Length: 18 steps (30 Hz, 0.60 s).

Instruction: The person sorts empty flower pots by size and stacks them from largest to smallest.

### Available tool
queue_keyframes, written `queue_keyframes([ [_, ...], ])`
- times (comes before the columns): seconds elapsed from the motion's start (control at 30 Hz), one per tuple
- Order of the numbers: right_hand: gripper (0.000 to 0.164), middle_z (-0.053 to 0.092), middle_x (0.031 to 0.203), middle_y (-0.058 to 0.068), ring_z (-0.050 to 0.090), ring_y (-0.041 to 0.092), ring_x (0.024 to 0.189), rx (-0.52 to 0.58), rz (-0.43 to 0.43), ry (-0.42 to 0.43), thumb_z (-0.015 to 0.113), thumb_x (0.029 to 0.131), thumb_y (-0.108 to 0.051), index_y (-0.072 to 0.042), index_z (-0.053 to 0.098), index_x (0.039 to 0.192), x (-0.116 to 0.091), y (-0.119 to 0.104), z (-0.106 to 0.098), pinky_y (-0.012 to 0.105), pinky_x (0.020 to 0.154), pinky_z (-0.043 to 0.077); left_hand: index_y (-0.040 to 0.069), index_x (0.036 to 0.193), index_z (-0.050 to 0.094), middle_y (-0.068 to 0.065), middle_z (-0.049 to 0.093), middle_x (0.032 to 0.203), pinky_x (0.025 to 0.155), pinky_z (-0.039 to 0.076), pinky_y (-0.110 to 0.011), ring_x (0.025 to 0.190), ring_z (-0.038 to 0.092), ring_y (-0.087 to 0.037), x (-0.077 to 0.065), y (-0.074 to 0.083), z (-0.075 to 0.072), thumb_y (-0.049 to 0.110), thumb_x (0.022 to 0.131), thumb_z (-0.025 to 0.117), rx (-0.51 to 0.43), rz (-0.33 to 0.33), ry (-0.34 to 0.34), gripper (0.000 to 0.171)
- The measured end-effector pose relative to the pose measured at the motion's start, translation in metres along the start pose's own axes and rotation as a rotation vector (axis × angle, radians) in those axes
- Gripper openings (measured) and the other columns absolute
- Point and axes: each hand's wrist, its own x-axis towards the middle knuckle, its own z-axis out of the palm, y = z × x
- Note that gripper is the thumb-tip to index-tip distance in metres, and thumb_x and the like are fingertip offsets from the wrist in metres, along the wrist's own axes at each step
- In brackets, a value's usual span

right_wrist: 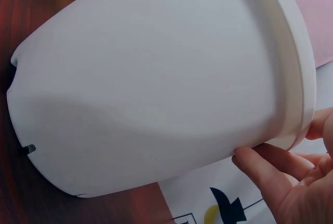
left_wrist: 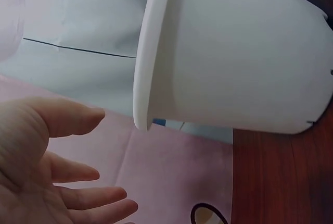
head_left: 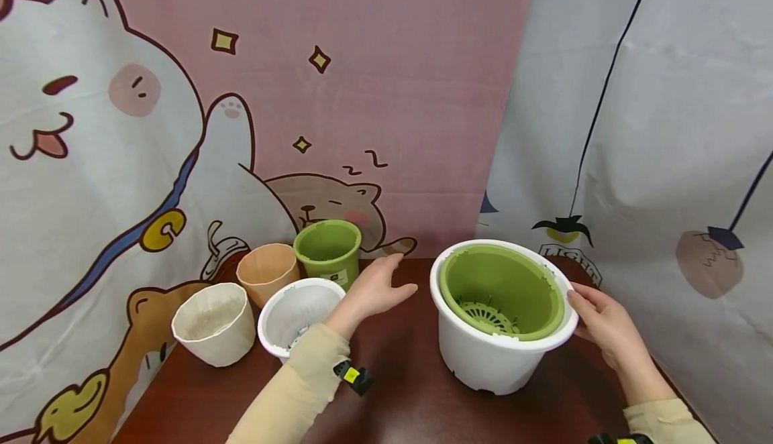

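Observation:
A large white flower pot (head_left: 483, 361) stands on the right half of the table, with a green pot (head_left: 504, 280) nested inside it. Slots and small prongs show in the green pot's bottom. My right hand (head_left: 610, 326) grips the white pot's rim at its right side, the thumb at the rim and the fingers below it, as the right wrist view also shows. My left hand (head_left: 376, 291) is held in the air left of the white pot, apart from it. Its fingers (left_wrist: 93, 197) are spread and hold nothing in the left wrist view.
On the left stand a cream faceted pot (head_left: 220, 343), an orange pot (head_left: 268, 271), a second green pot (head_left: 329, 249) with a label, and a smaller white pot (head_left: 296, 310) partly behind my left forearm. A printed cloth (head_left: 435, 95) hangs behind the dark red table (head_left: 404, 390).

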Motion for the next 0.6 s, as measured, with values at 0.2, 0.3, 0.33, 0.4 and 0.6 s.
queue_keyframes([
  [0.2,0.066,0.041,0.126,0.033,0.059,0.003,0.078,0.000,0.007,0.001,0.040,0.097,-0.039,0.013,0.028,0.136,0.000,0.000,0.000,0.034,0.068,0.054,0.000,0.137,0.040,-0.016,0.048,0.132,0.097,0.038,-0.042,0.120,0.046,-0.029,-0.007,-0.012,0.001,0.036,0.084,0.063,-0.017,-0.011,0.021,0.067],
  [0.3,0.067,0.040,0.127,0.034,0.059,0.003,0.079,-0.006,0.018,-0.001,0.040,0.097,-0.040,0.012,0.028,0.137,0.000,0.000,0.000,0.034,0.068,0.054,0.000,0.136,0.040,-0.016,0.050,0.129,0.095,0.040,-0.042,0.117,0.048,-0.029,-0.011,-0.019,0.001,0.036,0.084,0.064,-0.023,-0.017,0.045,0.068],
  [0.33,0.067,0.040,0.128,0.034,0.059,0.003,0.079,-0.007,0.021,-0.001,0.040,0.097,-0.041,0.012,0.028,0.137,0.000,0.000,0.000,0.034,0.068,0.054,0.000,0.136,0.040,-0.017,0.051,0.128,0.094,0.041,-0.042,0.116,0.050,-0.029,-0.012,-0.021,0.001,0.036,0.084,0.064,-0.024,-0.021,0.054,0.068],
  [0.4,0.068,0.039,0.128,0.034,0.059,0.003,0.079,-0.012,0.023,0.000,0.040,0.097,-0.041,0.012,0.027,0.138,0.000,0.000,0.001,0.034,0.068,0.054,-0.001,0.136,0.041,-0.017,0.053,0.125,0.091,0.042,-0.043,0.112,0.052,-0.029,-0.015,-0.025,0.000,0.036,0.084,0.064,-0.032,-0.031,0.079,0.068],
  [0.6,0.067,0.039,0.129,0.034,0.059,0.003,0.079,-0.012,0.023,0.001,0.039,0.097,-0.041,0.011,0.028,0.138,0.001,-0.001,0.001,0.034,0.068,0.054,-0.001,0.133,0.043,-0.018,0.056,0.119,0.087,0.045,-0.043,0.105,0.056,-0.030,-0.023,-0.037,-0.003,0.034,0.084,0.065,-0.072,-0.060,0.159,0.065],
])
